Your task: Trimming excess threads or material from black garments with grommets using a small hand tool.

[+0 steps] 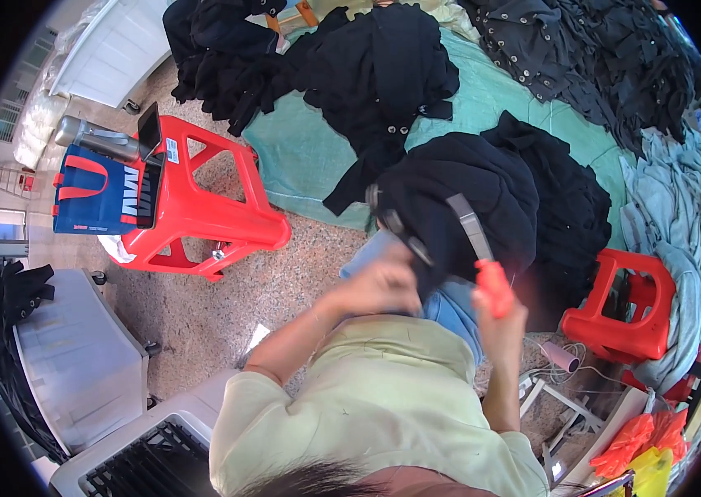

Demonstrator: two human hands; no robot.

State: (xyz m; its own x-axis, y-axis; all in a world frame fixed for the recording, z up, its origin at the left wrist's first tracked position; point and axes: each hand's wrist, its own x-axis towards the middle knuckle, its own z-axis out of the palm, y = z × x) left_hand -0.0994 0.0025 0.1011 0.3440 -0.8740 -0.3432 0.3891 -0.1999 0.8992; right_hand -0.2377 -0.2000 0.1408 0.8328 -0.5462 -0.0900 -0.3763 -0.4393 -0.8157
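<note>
A black garment (466,182) is bunched over my lap, with round snaps or eyelets along its left edge. Close to that edge is my left hand (383,286), its fingers curled but smeared by motion, so whether they grip the cloth is unclear. My right hand (501,319) is closed around the red handle of a tool (493,286). A flat grey metal blade (473,230) sticks up from the handle, in front of the garment. The exact kind of tool does not show.
Black garments (383,74) lie on green sheeting (292,157) ahead. A red stool (201,207) at left bears a blue bag (95,195) and a flask (98,137). Another red stool (622,302) stands at right, beside grey cloth (665,207). White bins (81,356) are on the left.
</note>
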